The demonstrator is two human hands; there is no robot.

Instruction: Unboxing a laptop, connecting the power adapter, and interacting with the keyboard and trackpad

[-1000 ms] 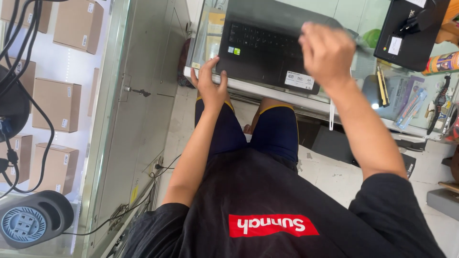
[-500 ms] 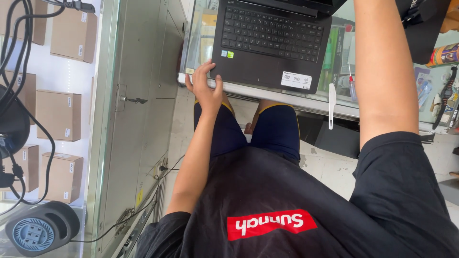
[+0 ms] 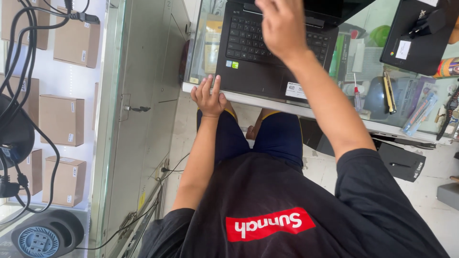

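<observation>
Two hands at a black laptop [image 3: 267, 57]: left hand [image 3: 209, 98] lies open, touching its near corner; right hand [image 3: 282, 26], blurred, apparently open above the keyboard.

laptop [image 3: 267, 62] screen cut off at top, right hand [image 3: 282, 26] motion-blurred, fingertips cropped

Bright, even daylight is filling the scene, washing out the white shelf [image 3: 71, 86] left of the laptop [image 3: 267, 52]. Glare is streaking the glass counter [image 3: 373, 81] right of it. The right hand [image 3: 282, 26] above the laptop is blurring with motion.
</observation>
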